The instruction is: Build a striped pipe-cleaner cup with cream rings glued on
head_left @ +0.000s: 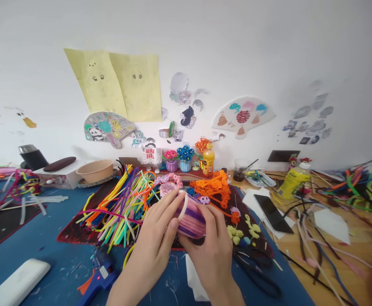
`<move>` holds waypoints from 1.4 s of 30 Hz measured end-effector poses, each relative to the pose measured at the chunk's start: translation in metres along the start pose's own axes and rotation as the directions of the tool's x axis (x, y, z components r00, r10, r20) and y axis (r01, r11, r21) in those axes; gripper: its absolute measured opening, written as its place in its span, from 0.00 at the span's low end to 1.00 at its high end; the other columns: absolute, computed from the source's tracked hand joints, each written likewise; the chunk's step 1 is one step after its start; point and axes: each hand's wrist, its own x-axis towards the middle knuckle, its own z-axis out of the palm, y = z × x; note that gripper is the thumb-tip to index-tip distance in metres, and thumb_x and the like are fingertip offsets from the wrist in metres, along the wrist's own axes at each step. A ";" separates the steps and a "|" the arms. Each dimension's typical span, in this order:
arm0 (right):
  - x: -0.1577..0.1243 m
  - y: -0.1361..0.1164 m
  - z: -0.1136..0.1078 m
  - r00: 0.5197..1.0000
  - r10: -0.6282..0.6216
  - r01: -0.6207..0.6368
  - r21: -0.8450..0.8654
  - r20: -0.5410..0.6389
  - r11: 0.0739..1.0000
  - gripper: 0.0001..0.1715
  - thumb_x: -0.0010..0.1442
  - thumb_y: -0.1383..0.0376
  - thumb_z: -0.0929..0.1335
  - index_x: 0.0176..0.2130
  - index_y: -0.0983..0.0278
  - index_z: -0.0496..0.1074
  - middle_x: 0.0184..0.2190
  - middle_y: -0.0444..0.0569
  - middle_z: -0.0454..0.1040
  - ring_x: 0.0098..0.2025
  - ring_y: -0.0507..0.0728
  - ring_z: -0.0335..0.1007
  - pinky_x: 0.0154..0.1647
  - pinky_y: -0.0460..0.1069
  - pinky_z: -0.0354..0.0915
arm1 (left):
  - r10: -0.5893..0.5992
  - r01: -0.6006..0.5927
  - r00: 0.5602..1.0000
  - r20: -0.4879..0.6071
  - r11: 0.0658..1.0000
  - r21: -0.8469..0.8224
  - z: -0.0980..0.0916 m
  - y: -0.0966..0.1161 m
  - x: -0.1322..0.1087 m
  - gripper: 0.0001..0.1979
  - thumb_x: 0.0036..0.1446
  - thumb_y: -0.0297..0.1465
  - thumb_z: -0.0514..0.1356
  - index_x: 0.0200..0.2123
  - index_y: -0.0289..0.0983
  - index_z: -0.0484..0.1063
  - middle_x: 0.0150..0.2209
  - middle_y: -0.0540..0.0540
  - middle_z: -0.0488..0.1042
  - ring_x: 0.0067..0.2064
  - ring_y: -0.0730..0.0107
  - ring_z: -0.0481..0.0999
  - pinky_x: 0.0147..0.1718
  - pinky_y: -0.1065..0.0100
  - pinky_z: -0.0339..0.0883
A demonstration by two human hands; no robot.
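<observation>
Both hands are around a small pink-and-purple striped pot that looks wound from fuzzy pipe cleaners; it lies tilted on its side. My right hand grips it from the right and below, fingers curled over its wall. From the left, my left hand pinches a white pipe cleaner against the pot. Its thumb and fingertips press near the strip's upper part. Pink and lilac curled pipe-cleaner pieces sit just behind the fingers. Part of the pot is hidden by my hands.
Left lie a bundle of coloured pipe cleaners and a blue glue gun. Orange pipe-cleaner flowers and black-handled scissors are right. Behind stand flower pots and a juice bottle. A phone lies farther right.
</observation>
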 end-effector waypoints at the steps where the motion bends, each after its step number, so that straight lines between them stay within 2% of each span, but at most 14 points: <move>1: 0.000 0.001 0.000 1.000 -0.010 0.010 0.001 -0.005 1.000 0.25 0.62 0.57 0.68 0.54 0.65 0.63 0.45 0.58 0.70 0.47 0.64 0.72 0.43 0.56 0.73 | 0.000 0.000 1.000 0.000 1.000 -0.001 0.001 -0.001 -0.001 0.24 0.70 0.32 0.46 0.67 0.51 0.51 0.70 0.51 0.53 0.69 0.66 0.54 0.66 0.58 0.50; 10: -0.004 0.006 0.003 0.997 -0.063 0.061 -0.047 -0.038 0.997 0.24 0.64 0.56 0.68 0.54 0.66 0.64 0.45 0.59 0.70 0.46 0.63 0.71 0.42 0.54 0.71 | 0.059 -0.059 0.998 0.002 0.994 0.092 0.008 -0.003 -0.004 0.26 0.70 0.30 0.44 0.69 0.52 0.46 0.70 0.53 0.52 0.70 0.65 0.52 0.66 0.55 0.50; 17: -0.007 0.010 0.008 0.998 -0.066 0.065 -0.059 -0.020 0.996 0.22 0.62 0.61 0.68 0.54 0.66 0.64 0.46 0.59 0.70 0.46 0.63 0.70 0.43 0.54 0.71 | 0.028 -0.028 1.000 0.009 0.998 0.050 0.018 -0.009 -0.006 0.27 0.70 0.29 0.44 0.69 0.52 0.45 0.70 0.52 0.51 0.70 0.65 0.51 0.67 0.55 0.50; 20: -0.009 0.014 0.013 0.999 0.004 -0.004 -0.009 0.033 1.000 0.25 0.60 0.61 0.70 0.54 0.65 0.63 0.47 0.59 0.70 0.48 0.65 0.69 0.45 0.57 0.71 | -0.038 0.038 0.999 -0.012 0.999 -0.001 0.019 -0.012 -0.007 0.26 0.70 0.31 0.44 0.68 0.52 0.47 0.70 0.51 0.52 0.70 0.64 0.52 0.66 0.55 0.51; 23: -0.011 0.022 0.019 0.981 0.128 -0.142 0.085 0.149 0.986 0.29 0.55 0.60 0.72 0.53 0.64 0.63 0.45 0.58 0.71 0.48 0.66 0.69 0.47 0.60 0.70 | -0.082 0.083 0.995 -0.061 0.997 0.006 0.024 -0.017 -0.010 0.26 0.70 0.32 0.45 0.68 0.52 0.48 0.69 0.50 0.56 0.68 0.63 0.56 0.65 0.54 0.54; 25: -0.013 0.031 0.024 0.938 0.213 -0.264 0.165 0.274 0.950 0.30 0.51 0.62 0.74 0.51 0.62 0.64 0.44 0.55 0.72 0.47 0.65 0.70 0.47 0.60 0.70 | -0.107 0.110 0.991 -0.085 0.993 0.039 0.030 -0.023 -0.015 0.26 0.69 0.33 0.47 0.68 0.52 0.49 0.68 0.48 0.58 0.67 0.61 0.58 0.64 0.53 0.56; 27: -0.016 0.042 0.030 0.859 0.272 -0.404 0.250 0.433 0.880 0.31 0.47 0.63 0.75 0.49 0.62 0.64 0.44 0.53 0.74 0.45 0.63 0.72 0.46 0.57 0.70 | -0.166 0.172 0.981 -0.099 0.983 0.058 0.040 -0.031 -0.022 0.26 0.68 0.35 0.49 0.67 0.49 0.50 0.67 0.45 0.60 0.67 0.59 0.60 0.62 0.51 0.58; 30: -0.021 0.060 0.036 0.721 0.235 -0.560 0.348 0.652 0.752 0.34 0.44 0.63 0.77 0.48 0.61 0.64 0.42 0.50 0.77 0.43 0.60 0.75 0.44 0.53 0.70 | -0.269 0.276 0.958 -0.099 0.960 0.056 0.055 -0.041 -0.034 0.27 0.67 0.38 0.51 0.67 0.43 0.52 0.65 0.40 0.63 0.65 0.56 0.63 0.60 0.50 0.63; 33: -0.024 0.071 0.040 0.635 0.200 -0.620 0.337 0.746 0.708 0.34 0.42 0.62 0.78 0.47 0.61 0.64 0.40 0.48 0.78 0.40 0.59 0.76 0.41 0.51 0.69 | -0.330 0.335 0.940 -0.085 0.941 0.048 0.064 -0.046 -0.042 0.25 0.66 0.39 0.51 0.65 0.41 0.56 0.62 0.38 0.67 0.62 0.54 0.68 0.56 0.51 0.67; 36: -0.024 0.074 0.040 0.565 0.159 -0.647 0.316 0.810 0.694 0.34 0.43 0.61 0.78 0.47 0.61 0.65 0.40 0.47 0.79 0.40 0.59 0.77 0.39 0.50 0.69 | -0.366 0.368 0.930 -0.029 0.928 0.056 0.065 -0.049 -0.043 0.24 0.66 0.39 0.52 0.62 0.40 0.60 0.59 0.38 0.71 0.58 0.54 0.73 0.52 0.53 0.71; 38: -0.023 0.074 0.039 0.535 0.136 -0.657 0.309 0.834 0.688 0.33 0.46 0.61 0.77 0.49 0.61 0.65 0.41 0.48 0.79 0.41 0.60 0.77 0.40 0.50 0.69 | -0.385 0.384 0.923 0.011 0.921 0.058 0.064 -0.051 -0.043 0.22 0.66 0.38 0.51 0.62 0.40 0.61 0.57 0.38 0.74 0.55 0.56 0.75 0.51 0.54 0.72; 42: -0.024 0.078 0.039 0.525 0.140 -0.651 0.290 0.839 0.702 0.33 0.47 0.63 0.76 0.50 0.60 0.65 0.47 0.50 0.77 0.47 0.61 0.74 0.47 0.54 0.68 | -0.399 0.398 0.917 0.003 0.916 0.055 0.061 -0.054 -0.043 0.19 0.67 0.37 0.52 0.58 0.40 0.64 0.54 0.40 0.75 0.54 0.59 0.76 0.51 0.57 0.71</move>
